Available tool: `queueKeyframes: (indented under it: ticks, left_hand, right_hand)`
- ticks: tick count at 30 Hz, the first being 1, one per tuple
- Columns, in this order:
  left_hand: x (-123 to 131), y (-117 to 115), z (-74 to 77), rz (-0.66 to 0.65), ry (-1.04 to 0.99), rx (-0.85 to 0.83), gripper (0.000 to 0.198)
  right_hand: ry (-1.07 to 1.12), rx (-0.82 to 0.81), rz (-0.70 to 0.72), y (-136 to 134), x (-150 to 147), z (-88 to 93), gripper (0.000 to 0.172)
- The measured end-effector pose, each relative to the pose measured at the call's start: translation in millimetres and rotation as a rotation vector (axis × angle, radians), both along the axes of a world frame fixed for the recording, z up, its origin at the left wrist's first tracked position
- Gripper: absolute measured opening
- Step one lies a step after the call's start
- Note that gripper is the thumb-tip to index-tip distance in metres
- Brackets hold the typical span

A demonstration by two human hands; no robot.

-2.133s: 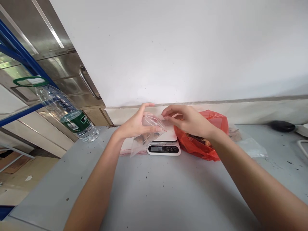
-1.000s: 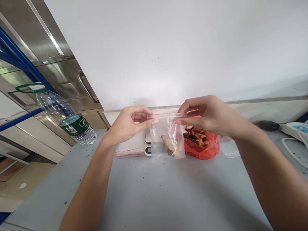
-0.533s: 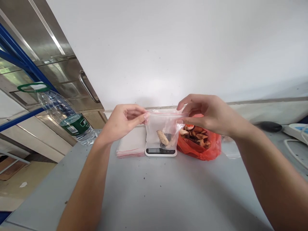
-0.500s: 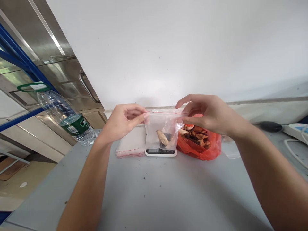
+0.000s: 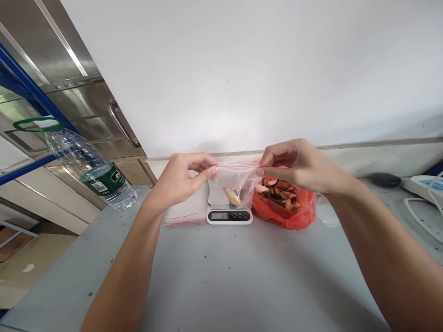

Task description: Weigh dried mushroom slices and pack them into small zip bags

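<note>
A small clear zip bag [image 5: 232, 184] with a red seal line hangs between my two hands just above a white digital scale [image 5: 229, 215]. Inside the bag lie a pale piece and a dark piece of dried food. My left hand [image 5: 183, 177] pinches the bag's top left corner. My right hand [image 5: 297, 163] pinches its top right corner. Whether the bag's bottom touches the scale platform I cannot tell.
An open red plastic bag [image 5: 285, 205] of brown dried pieces sits right of the scale. A stack of flat zip bags [image 5: 183, 217] lies left of it. A water bottle [image 5: 90, 168] stands at the table's left edge. A white power strip [image 5: 424, 184] and cable are far right.
Both hands have carried the zip bag from in front of the scale back and down over its platform. The grip on the two top corners is unchanged.
</note>
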State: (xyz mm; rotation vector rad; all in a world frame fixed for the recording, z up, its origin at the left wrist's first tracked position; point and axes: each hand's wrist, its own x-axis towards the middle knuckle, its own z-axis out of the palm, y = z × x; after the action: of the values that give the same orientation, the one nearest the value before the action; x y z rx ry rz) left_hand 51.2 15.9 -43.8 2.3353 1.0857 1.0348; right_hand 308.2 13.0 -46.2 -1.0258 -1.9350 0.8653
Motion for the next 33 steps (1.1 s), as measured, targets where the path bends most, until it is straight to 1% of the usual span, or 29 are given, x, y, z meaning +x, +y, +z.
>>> queueKeyframes:
  ticks: [2, 4, 8, 11, 16, 18, 21, 23, 26, 28, 33]
  left_hand:
    - [2, -1, -0.3, 0.028, 0.015, 0.025, 0.026]
    - [3, -2, -0.5, 0.034, 0.008, 0.047, 0.027]
    - [4, -2, -2.8, -0.019, -0.036, 0.029, 0.02]
    - [5, 0, -5.4, -0.05, -0.075, -0.002, 0.016]
    - [8, 0, -7.4, -0.054, -0.101, -0.006, 0.014]
    - [8, 0, -6.9, -0.04, -0.115, -0.012, 0.014]
    - [8, 1, -6.0, -0.014, -0.14, -0.021, 0.014]
    - [7, 1, -6.2, -0.022, -0.144, -0.027, 0.014]
    - [6, 2, -7.7, -0.043, -0.117, -0.044, 0.014]
    - [6, 3, -9.0, -0.046, -0.083, -0.055, 0.015]
    - [7, 4, -10.2, -0.046, -0.022, -0.052, 0.018]
  right_hand:
    - [-0.01, -0.008, -0.009, 0, 0, -1.0, 0.035]
    - [-0.039, -0.014, 0.021, 1, -1, -2.1, 0.033]
    - [-0.073, 0.067, 0.094, 1, -4, -4.3, 0.027]
    - [-0.081, 0.107, 0.104, 0, -4, -4.6, 0.026]
    - [-0.1, 0.045, 0.11, 1, -3, -3.8, 0.023]
    - [-0.117, 0.002, 0.111, 3, -2, -4.3, 0.026]
    - [-0.12, -0.044, 0.071, 5, 0, -6.1, 0.032]
    - [-0.125, -0.032, 0.065, 5, 2, -7.0, 0.032]
    - [-0.161, 0.02, 0.107, 5, 2, -7.2, 0.027]
    - [-0.183, 0.034, 0.128, 5, 1, -7.0, 0.027]
    - [-0.166, -0.004, 0.098, 5, 1, -7.0, 0.026]
